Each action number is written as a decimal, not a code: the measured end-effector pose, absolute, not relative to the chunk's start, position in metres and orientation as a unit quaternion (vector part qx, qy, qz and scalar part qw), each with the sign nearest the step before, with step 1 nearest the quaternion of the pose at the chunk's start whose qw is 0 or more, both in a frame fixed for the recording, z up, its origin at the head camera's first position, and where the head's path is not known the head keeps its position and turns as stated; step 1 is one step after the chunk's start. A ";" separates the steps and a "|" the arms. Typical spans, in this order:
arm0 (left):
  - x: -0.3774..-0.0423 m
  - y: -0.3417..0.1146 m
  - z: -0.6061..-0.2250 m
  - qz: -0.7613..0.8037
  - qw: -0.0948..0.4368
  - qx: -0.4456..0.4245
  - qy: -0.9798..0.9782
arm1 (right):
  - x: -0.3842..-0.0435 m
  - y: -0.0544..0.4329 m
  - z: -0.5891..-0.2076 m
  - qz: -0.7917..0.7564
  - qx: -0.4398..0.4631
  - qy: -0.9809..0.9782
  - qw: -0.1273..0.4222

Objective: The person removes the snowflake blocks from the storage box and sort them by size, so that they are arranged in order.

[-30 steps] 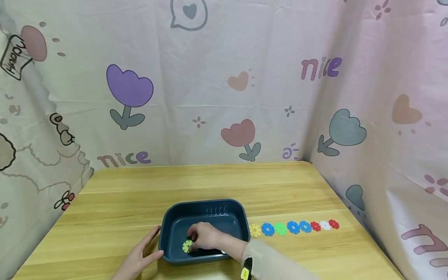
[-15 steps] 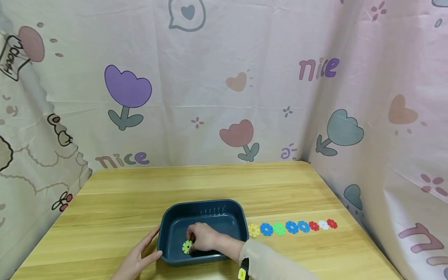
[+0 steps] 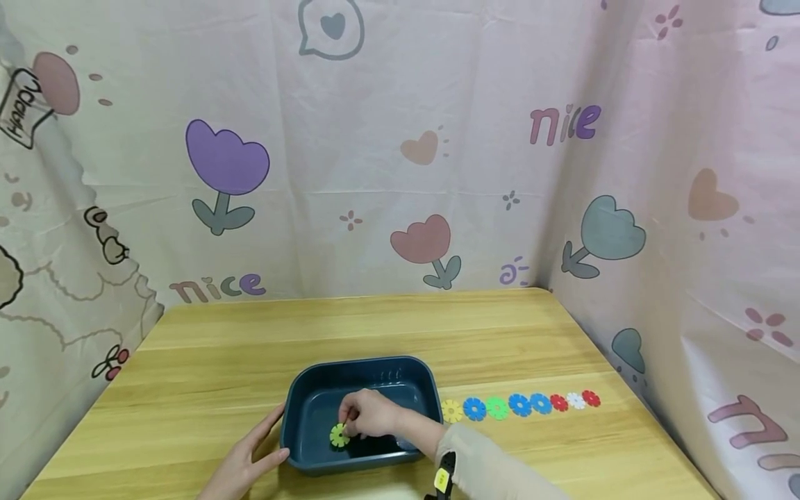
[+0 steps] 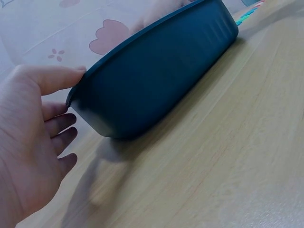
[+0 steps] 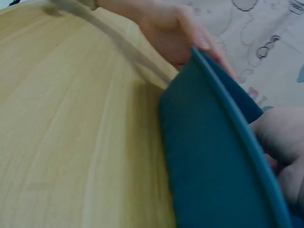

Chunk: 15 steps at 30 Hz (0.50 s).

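A dark blue rectangular plastic basin (image 3: 305, 415) stands on the wooden table. Inside it, my right hand (image 3: 375, 417) pinches a yellow-green flower-shaped plastic disc (image 3: 339, 436) between thumb and fingertips. My left hand (image 3: 246, 462) is at the basin's left end; in the left wrist view its thumb (image 4: 64, 78) touches the rim, while the other fingers lie loosely beside the wall. The right wrist view shows the basin's outer wall (image 5: 204, 137) with part of the right hand behind the rim; the disc is hidden there.
Right of the basin, a row of flower discs lies flat on the table (image 3: 206, 375): yellow (image 3: 452, 411), green (image 3: 496, 408), white (image 3: 576, 401), several blue and two red. A printed curtain (image 3: 350, 139) hangs behind and along both sides.
My right hand has moved slightly up and to the right inside the basin, bringing the yellow-green disc along. The left hand stays at the basin's end.
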State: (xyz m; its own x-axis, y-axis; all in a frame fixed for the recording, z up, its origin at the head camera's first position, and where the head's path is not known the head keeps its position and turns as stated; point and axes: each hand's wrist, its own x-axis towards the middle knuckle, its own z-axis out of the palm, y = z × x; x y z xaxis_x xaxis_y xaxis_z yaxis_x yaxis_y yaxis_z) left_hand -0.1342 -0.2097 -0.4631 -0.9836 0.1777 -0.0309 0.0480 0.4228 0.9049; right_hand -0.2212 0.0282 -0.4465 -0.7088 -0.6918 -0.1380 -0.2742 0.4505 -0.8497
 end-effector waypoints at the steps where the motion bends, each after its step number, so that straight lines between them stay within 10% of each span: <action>1: -0.134 -0.210 -0.463 0.534 0.064 0.065 0.841 | -0.222 0.030 -0.446 -0.445 -0.293 0.809 0.247; 15: -0.135 -0.211 -0.466 0.539 0.068 0.064 0.837 | -0.236 0.084 -0.421 -0.536 -0.249 0.772 0.236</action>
